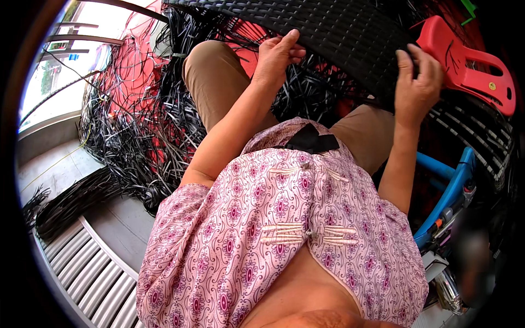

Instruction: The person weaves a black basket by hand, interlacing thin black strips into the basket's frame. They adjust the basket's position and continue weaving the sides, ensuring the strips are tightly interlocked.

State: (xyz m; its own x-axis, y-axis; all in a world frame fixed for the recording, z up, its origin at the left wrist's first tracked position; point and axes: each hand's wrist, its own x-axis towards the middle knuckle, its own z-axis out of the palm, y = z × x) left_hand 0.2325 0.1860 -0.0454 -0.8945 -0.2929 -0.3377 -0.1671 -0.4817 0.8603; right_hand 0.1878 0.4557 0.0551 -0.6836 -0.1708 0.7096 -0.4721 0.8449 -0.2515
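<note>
A black woven panel [333, 33] of flat plastic strips slants across the top, in front of my knees. My left hand [278, 57] is closed by its near edge, thumb pressed toward the curled fingers; whatever it may pinch is too small to make out. At the panel's right end is my right hand [420, 79], its fingers curved and a gap showing between thumb and forefinger. No object can be seen in it. Just right of that hand is a red plastic piece [470, 68] with a slot, like a small chair's back. Loose black strips [314, 90] hang beneath the panel.
A large tangle of black strips [131, 126] covers the red surface at left. A strip bundle [76, 199] lies by a white slatted rack [93, 273]. A blue frame [448, 191] and a second woven piece [470, 134] with pale bands stand at right.
</note>
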